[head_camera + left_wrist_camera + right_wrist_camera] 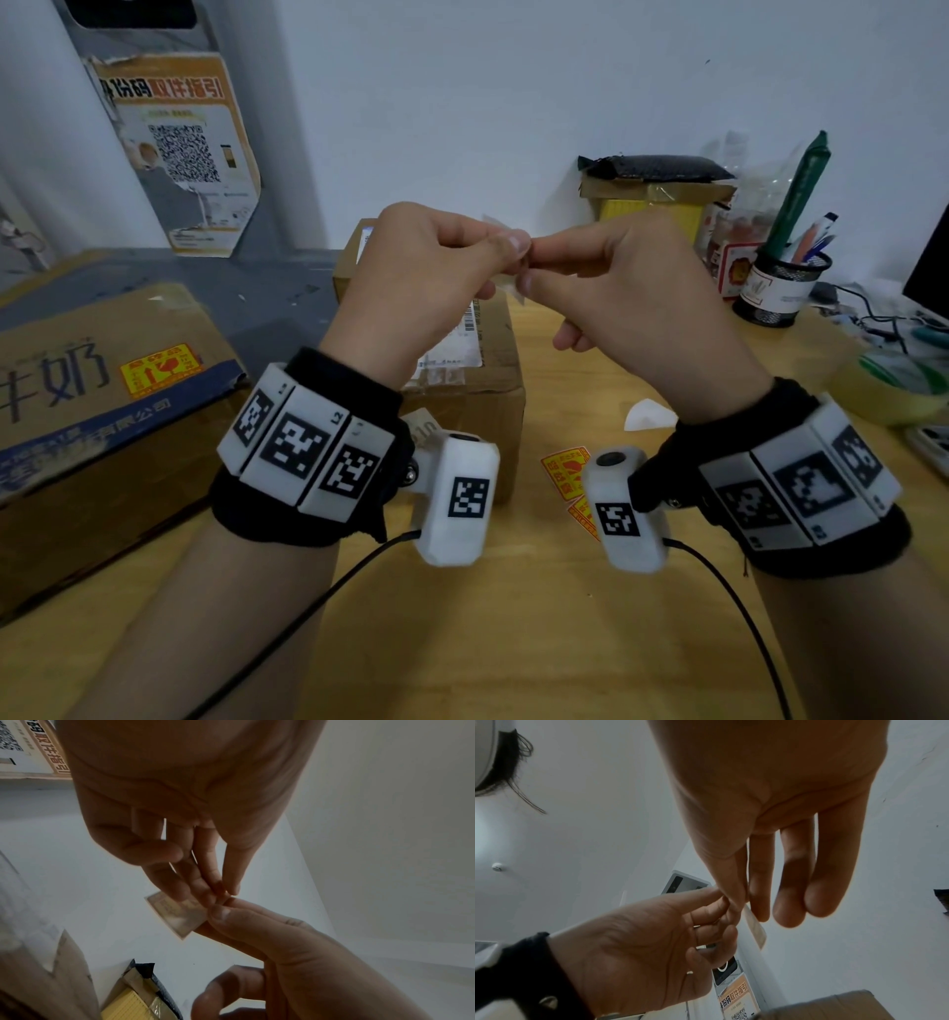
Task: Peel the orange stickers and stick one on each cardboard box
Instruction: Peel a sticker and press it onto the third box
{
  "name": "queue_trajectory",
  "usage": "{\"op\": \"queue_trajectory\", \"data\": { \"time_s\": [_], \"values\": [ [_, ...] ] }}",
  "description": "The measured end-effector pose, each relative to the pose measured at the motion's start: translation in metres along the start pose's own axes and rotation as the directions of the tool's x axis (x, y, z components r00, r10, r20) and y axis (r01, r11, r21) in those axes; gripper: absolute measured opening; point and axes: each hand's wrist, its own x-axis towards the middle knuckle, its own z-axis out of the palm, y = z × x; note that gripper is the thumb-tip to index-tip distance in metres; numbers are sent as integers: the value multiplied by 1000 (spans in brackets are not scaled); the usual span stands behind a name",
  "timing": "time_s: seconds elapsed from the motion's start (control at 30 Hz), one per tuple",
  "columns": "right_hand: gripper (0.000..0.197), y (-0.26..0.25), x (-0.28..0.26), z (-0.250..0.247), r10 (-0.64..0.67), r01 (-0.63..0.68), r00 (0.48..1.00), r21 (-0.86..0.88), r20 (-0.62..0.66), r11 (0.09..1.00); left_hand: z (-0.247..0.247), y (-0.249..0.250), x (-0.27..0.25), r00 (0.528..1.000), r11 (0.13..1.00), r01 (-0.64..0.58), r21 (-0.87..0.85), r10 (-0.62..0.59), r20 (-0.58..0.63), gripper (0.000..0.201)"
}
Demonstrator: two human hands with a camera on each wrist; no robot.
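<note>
Both hands are raised above the small cardboard box (464,395). My left hand (506,246) and right hand (535,268) pinch one sticker (513,289) between thumbs and fingertips, and only its pale back shows. In the left wrist view my left hand (221,894) holds the sticker (177,915) at one corner, meeting the right thumb. In the right wrist view the sticker (755,929) is seen edge-on below my right hand (741,906). The large cardboard box (77,462) at the left carries an orange sticker (159,371). The small box shows only a shipping label.
Loose orange stickers (565,470) and a white backing scrap (648,414) lie on the wooden table (513,642) right of the small box. A mesh pen holder (780,293), a tape roll (893,385) and cables crowd the right side. A yellow box (652,210) stands by the wall.
</note>
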Motion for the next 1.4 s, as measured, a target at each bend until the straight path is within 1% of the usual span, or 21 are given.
{"op": "queue_trajectory", "data": {
  "time_s": [0.33, 0.6, 0.73, 0.9, 1.03, 1.3, 1.4],
  "values": [
    [19, -1, 0, 1, 6, -6, 1000, -22, 2, 1000, 0, 1, 0, 1000, 1000, -11, 16, 11, -13, 12],
    [23, -2, -1, 3, -38, 38, 999, -48, 5, 998, 2, 2, 0, 1000, 999, -9, 39, 10, -29, 15],
    [19, -2, -1, 4, -47, 47, 999, -52, 9, 998, 2, 2, 0, 999, 999, -4, 43, 6, -34, 15],
    [17, 3, 0, 0, -6, 6, 1000, -18, 21, 1000, 5, -2, 2, 999, 999, -16, 47, 17, -27, 15],
    [18, 4, 1, 1, -7, 8, 1000, -54, 20, 999, 6, -2, 3, 999, 1000, -15, 26, 16, -30, 19],
    [17, 3, 1, 3, -12, 13, 1000, -94, 15, 995, 6, -5, 2, 998, 997, -50, 53, 52, -24, 12],
    [18, 3, 1, 3, -27, 28, 1000, -116, 10, 993, 7, -3, 1, 997, 996, -70, 63, 72, -31, 15]
  ]
}}
